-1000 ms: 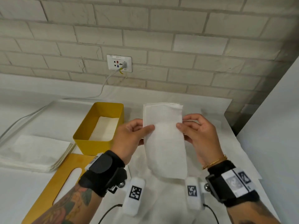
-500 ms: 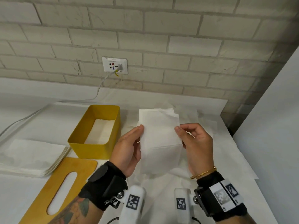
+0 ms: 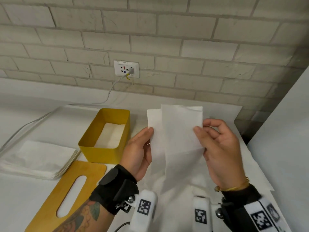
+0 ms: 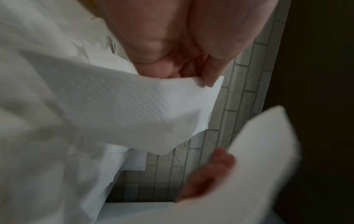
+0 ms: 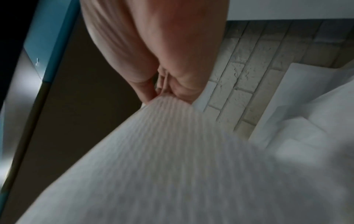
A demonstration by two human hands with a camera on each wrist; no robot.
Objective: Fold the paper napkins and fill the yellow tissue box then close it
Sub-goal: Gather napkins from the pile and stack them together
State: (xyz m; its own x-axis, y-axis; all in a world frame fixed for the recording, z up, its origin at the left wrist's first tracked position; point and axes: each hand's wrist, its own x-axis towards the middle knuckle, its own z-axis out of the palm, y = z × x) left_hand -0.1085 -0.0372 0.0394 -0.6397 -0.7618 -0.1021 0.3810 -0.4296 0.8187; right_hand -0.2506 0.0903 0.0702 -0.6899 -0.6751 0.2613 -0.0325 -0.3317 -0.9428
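I see both hands up over the table [image 3: 25, 190] w/ one napkin [image 3: 180, 141] between them: left hand [image 3: 138, 151] pinches its left edge, right hand [image 3: 220, 148] pinches the right edge, thumb on the near face. Napkin's front panel overlaps the back one, probably mid-fold, tho the wrist views are too blurred to confirm. Yellow tissue box [image 3: 103, 148] sits open at 9 o'clock of the left hand w/ white sheets inside, slotted lid [image 3: 70, 195] flat at the box's 6, napkin stack [image 3: 38, 158] at its 9.
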